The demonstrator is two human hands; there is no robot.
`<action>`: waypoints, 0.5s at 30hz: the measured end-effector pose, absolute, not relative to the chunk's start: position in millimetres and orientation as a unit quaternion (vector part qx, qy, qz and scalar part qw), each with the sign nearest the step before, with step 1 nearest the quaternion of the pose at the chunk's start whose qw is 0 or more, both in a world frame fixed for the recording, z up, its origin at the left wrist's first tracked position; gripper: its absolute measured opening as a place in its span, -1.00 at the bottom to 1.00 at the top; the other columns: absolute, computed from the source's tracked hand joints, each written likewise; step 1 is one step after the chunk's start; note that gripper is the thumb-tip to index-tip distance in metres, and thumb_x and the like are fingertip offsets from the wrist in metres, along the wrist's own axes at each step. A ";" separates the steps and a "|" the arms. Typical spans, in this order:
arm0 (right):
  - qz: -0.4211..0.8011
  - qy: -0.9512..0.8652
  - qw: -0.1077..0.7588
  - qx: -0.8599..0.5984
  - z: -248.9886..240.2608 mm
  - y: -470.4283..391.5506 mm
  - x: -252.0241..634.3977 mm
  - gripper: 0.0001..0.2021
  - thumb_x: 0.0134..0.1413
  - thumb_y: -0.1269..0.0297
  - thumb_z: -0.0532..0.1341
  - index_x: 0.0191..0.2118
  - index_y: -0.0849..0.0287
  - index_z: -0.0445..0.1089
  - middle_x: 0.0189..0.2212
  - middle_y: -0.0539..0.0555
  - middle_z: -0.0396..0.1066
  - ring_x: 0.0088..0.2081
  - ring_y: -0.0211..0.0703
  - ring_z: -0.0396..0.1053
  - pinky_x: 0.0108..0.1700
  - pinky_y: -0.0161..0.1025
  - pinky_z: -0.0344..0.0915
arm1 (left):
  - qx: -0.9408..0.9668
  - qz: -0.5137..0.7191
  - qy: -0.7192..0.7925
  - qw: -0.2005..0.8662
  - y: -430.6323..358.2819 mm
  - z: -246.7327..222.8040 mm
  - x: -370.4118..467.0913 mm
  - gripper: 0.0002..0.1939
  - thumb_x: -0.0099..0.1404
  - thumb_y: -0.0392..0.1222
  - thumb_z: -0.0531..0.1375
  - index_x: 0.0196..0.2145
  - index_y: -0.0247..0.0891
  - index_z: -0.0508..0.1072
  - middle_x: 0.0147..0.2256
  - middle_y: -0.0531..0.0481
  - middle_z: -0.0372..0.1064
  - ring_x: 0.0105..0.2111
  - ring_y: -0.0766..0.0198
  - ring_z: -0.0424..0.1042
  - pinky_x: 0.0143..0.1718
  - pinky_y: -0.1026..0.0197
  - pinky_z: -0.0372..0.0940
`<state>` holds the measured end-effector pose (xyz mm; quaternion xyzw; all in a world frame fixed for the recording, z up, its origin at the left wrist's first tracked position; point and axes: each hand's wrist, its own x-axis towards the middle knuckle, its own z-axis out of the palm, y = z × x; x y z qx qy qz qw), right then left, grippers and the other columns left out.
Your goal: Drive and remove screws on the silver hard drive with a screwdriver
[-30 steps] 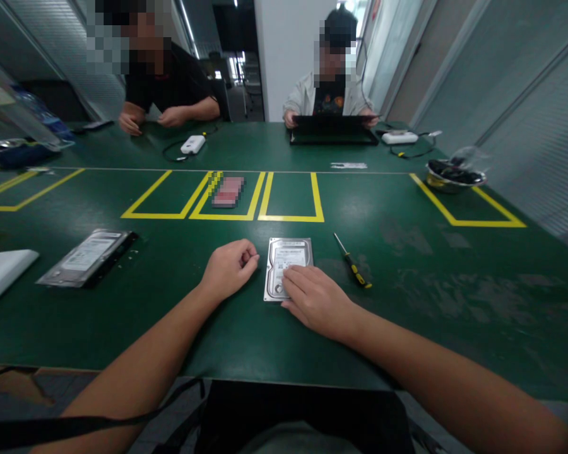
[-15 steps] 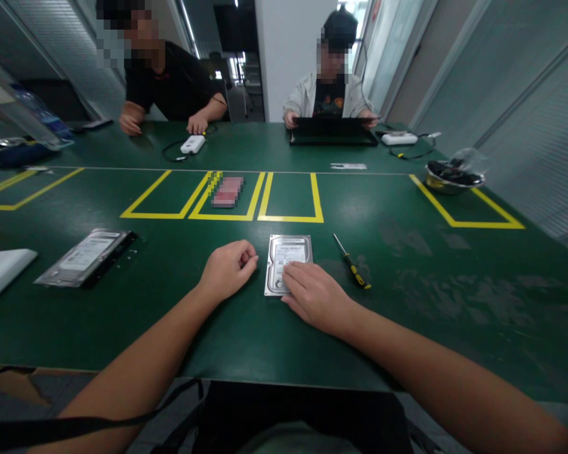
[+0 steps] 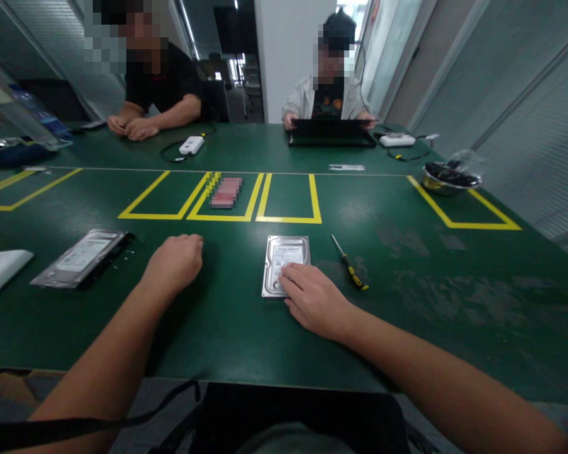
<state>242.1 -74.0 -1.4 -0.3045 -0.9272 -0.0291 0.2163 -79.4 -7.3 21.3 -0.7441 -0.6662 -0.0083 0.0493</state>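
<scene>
A silver hard drive (image 3: 286, 252) with a white label lies flat in front of me. My right hand (image 3: 315, 296) rests on its lower right part, fingers stretched and lying over the label. To the left, my left hand (image 3: 175, 265) is over the table, apart from the drive, its fingers curled in. Whatever the left fingers hold, if anything, is hidden. A second hard drive (image 3: 82, 252) lies farther left, with a dark edge and several tiny pieces like screws (image 3: 129, 253) beside it. Right of my right hand lies a black and yellow screwdriver (image 3: 350, 265).
Yellow tape (image 3: 288, 220) marks out areas on the green table (image 3: 218, 340). A pink pixelated item (image 3: 226, 192) lies within one. A metal bowl (image 3: 449, 180) of dark things stands far right, a white object (image 3: 2, 271) far left. Two people sit across, one holding a black panel (image 3: 332, 133).
My left hand has moved left, away from the near hard drive. My right hand stays on that drive. The person at back left has brought both hands together.
</scene>
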 end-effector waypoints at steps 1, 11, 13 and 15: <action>-0.029 -0.928 0.215 -0.304 -0.8 -74.1 242.5 -0.64 0.22 0.36 0.11 0.08 0.40 0.38 0.05 0.36 0.43 0.12 0.10 0.35 0.17 0.05 0.33 | -0.727 0.034 -0.684 0.054 -7.9 23.7 -89.9 -0.59 0.43 -0.12 -0.12 -0.16 -0.34 0.46 -0.21 -0.32 0.47 -0.22 -0.06 0.45 -0.22 0.02 0.30; -0.032 -0.931 0.204 -0.301 -2.1 -73.7 245.3 -0.62 0.21 0.36 0.13 0.10 0.42 0.36 0.08 0.33 0.40 0.14 0.13 0.33 0.21 0.03 0.29 | -0.622 0.158 -0.762 0.083 -24.6 33.2 -144.0 -0.63 0.34 -0.25 -0.14 -0.12 -0.41 0.41 -0.02 -0.43 0.36 -0.13 -0.13 0.37 -0.30 0.06 0.28; -0.030 -0.932 0.202 -0.300 -2.2 -73.3 246.4 -0.61 0.21 0.35 0.13 0.11 0.41 0.36 0.09 0.31 0.40 0.15 0.13 0.32 0.21 0.02 0.28 | -0.613 0.163 -0.768 0.093 -24.9 34.1 -150.3 -0.63 0.33 -0.27 -0.13 -0.09 -0.38 0.39 -0.02 -0.41 0.34 -0.12 -0.12 0.35 -0.32 0.07 0.28; -0.025 -0.932 0.201 -0.299 -2.3 -72.7 247.6 -0.61 0.21 0.35 0.14 0.12 0.40 0.35 0.10 0.31 0.39 0.16 0.13 0.31 0.22 0.03 0.28 | -0.600 0.175 -0.775 0.088 -23.6 34.1 -157.3 -0.63 0.33 -0.26 -0.13 -0.08 -0.36 0.39 -0.03 -0.38 0.36 -0.13 -0.11 0.34 -0.34 0.08 0.29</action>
